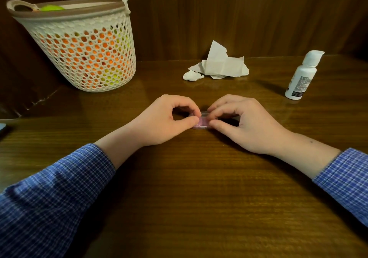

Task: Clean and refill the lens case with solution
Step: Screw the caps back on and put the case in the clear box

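Note:
A small pink lens case (202, 122) lies flat on the wooden table (189, 198), mostly covered by fingers. My left hand (165, 120) pinches its left end between thumb and forefinger. My right hand (245, 122) pinches its right end the same way. I cannot tell whether the case's lids are on or off. A white solution bottle (301, 76) with its cap on stands upright at the right, well apart from both hands. Crumpled white tissue (219, 64) lies behind the case, near the back wall.
A white mesh basket (83, 44) holding orange and green items stands at the back left. A dark flat object (3, 127) shows at the left edge. A wooden wall (239, 15) closes off the back of the table.

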A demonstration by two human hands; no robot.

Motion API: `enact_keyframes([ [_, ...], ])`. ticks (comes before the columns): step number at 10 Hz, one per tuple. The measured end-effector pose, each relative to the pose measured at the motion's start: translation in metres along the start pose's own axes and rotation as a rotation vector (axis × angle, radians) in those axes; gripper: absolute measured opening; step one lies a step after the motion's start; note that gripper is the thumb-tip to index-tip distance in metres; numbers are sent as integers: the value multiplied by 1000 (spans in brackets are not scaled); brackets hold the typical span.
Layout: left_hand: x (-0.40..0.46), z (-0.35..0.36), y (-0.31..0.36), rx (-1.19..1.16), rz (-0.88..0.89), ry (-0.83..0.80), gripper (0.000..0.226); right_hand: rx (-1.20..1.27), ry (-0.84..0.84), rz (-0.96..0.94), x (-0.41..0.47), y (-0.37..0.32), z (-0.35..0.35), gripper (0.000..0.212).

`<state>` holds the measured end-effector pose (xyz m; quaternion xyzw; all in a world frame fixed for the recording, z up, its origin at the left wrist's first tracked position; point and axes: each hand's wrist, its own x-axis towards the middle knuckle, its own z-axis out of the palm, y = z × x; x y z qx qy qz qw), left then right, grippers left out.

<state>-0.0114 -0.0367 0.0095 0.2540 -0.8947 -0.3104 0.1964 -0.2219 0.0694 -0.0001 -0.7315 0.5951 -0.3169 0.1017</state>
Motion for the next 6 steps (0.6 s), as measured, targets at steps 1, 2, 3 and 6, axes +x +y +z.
enact_keyframes([
  [1,1,1,-1,13,-8,-2,13,-10,-3,-3,0,-1,0,17],
  [2,1,2,-2,20,-10,11,13,-22,-3,-5,0,0,0,17],
  [3,2,3,-6,42,5,44,15,-56,-4,-21,1,1,1,20],
  [6,2,2,-6,-33,-56,172,19,-61,62,43,3,9,3,35],
])
